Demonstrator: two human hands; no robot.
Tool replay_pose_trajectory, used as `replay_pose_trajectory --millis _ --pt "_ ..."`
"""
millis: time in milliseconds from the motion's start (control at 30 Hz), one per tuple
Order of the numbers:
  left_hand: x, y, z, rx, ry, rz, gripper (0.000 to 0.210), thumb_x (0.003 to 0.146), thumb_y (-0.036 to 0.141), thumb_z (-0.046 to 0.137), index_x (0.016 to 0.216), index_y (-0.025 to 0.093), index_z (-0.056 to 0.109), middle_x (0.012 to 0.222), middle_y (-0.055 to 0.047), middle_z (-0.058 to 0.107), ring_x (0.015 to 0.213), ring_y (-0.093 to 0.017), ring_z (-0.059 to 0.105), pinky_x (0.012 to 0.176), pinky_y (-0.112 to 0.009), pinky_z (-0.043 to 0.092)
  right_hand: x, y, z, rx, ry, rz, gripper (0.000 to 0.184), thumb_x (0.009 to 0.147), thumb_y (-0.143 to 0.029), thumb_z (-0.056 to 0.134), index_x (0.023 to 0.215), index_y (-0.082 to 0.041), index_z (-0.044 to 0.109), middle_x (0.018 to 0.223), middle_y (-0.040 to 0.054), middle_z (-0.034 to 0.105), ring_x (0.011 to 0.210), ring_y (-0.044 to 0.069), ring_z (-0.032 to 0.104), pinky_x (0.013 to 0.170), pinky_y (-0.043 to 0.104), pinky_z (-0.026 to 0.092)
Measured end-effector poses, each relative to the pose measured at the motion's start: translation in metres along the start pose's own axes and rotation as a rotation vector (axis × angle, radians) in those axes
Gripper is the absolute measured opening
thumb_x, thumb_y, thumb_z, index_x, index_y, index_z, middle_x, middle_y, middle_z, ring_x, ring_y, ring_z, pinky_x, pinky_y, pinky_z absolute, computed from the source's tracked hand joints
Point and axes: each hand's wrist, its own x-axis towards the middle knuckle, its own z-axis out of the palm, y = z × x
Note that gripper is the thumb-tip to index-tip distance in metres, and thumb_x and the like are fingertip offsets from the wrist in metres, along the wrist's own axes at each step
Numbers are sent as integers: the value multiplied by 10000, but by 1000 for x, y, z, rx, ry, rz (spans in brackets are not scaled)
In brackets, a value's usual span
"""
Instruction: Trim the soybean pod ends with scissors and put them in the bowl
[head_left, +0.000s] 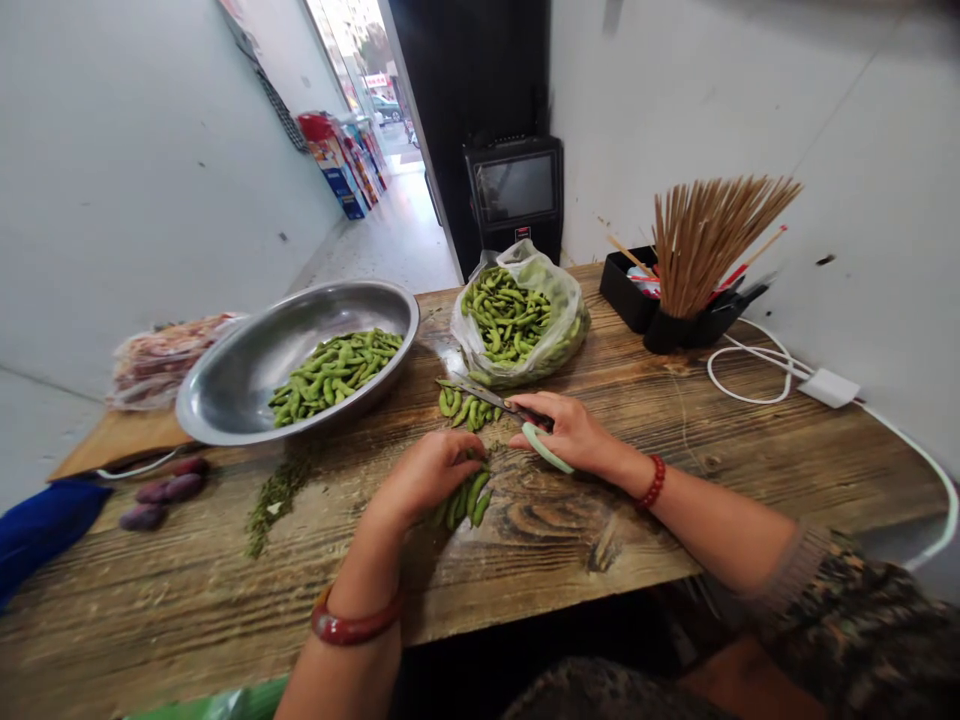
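Note:
My right hand (566, 432) is closed around a pair of scissors with a pale green handle (546, 448). The blades reach left over a small heap of edamame pods (469, 410) on the table. My left hand (431, 475) is closed, its fingers curled down on more edamame pods (472, 500) nearer the table's front edge. Part of those pods is hidden under the palm. Behind the scissors stands an open plastic bag (566, 300) full of edamame. A large metal basin (232, 365) to the left holds a pile of pods.
Trimmed bits (274, 500) lie in front of the basin, with several purplish oval items (165, 492) farther left. A filled plastic bag (169, 360) sits on a wooden board (112, 440). At the right are a holder of thin sticks (701, 250) and a white cable with an adapter (829, 387).

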Motion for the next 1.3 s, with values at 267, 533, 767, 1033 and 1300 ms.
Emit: replay_pose_trajectory --millis 267,533,767,1033,1300 --pt "0 -4 3 40 142 -25 89 677 140 661 697 222 689 620 -6 619 580 -151 500 567 -239 312 0 0 1 7 -5 4 469 742 -357 748 1158 -171 634 972 80 678 860 196 631 788 316 518" --pt "3 13 -2 -576 374 -163 170 742 306 678 755 176 571 580 48 484 478 -76 385 473 -192 293 0 -1 1 15 11 16 452 743 -382 742 1144 -196 645 940 67 679 829 194 635 759 314 521" --pt "1 12 -1 -879 366 -246 309 677 323 761 889 135 639 559 55 471 425 -31 329 418 -170 226 -1 -2 2 25 -28 8 496 733 -375 749 1168 -173 622 851 43 643 713 157 581 675 282 496" --pt "1 11 2 -758 350 -209 235 696 325 745 842 146 701 571 37 514 457 -53 344 439 -188 250 -1 -6 0 19 -131 -2 609 689 -348 788 1235 -193 566 876 28 587 748 153 558 685 277 482" --pt "3 20 1 -591 302 -98 121 715 256 722 793 168 749 795 -45 695 740 -162 571 711 -250 423 -3 -5 -1 -11 -168 -71 632 701 -390 780 1257 -199 550 919 40 581 771 158 563 695 276 474"
